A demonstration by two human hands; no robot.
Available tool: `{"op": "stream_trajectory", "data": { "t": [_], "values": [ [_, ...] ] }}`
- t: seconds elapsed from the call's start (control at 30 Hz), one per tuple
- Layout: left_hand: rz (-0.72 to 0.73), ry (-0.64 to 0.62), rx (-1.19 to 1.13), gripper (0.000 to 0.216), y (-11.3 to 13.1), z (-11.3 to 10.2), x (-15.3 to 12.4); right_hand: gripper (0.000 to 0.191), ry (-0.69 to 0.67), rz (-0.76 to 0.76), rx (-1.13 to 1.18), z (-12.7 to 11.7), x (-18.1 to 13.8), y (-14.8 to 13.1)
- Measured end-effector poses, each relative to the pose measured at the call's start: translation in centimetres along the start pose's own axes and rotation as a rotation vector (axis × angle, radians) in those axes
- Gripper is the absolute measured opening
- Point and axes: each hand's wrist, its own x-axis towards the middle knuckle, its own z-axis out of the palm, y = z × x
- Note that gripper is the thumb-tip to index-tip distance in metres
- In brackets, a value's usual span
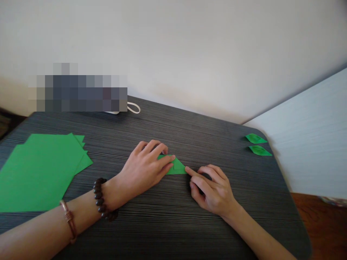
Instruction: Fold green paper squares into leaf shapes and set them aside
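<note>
Table (168, 227): we see dark, streaked grain and rounded corners.
Room: a pale wall (206, 54) behind our table, brown floor (322, 227) at right.
Folded paper (179, 167): mid-table, under our left hand (148, 164), which presses it without gripping.
Right hand (213, 189): half-curled, grasping nothing, touching the paper's pointed end.

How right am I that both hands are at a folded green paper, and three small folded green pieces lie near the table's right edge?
Not quite: the head view shows two small folded green pieces, not three, near the right edge of the table. The left hand and right hand are indeed at the folded green paper.
</note>
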Motion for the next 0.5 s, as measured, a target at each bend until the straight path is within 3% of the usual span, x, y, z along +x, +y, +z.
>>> {"op": "stream_trajectory", "data": {
  "t": [0.17, 0.33, 0.5],
  "values": [
    [-0.007, -0.028, -0.167, 0.022, -0.4, -0.1, -0.1, 0.012, 0.028, 0.046, -0.008, 0.1, 0.2, -0.1],
    [0.102, -0.118, -0.277, 0.021, -1.7, -0.1, -0.1, 0.016, 0.022, 0.096, -0.018, 0.1, 0.5, -0.2],
    [0.164, -0.124, -0.237, 0.028, -2.3, 0.1, 0.0, 0.035, -0.090, 0.071, 0.011, 0.0, 0.8, -0.1]
  ]
}}
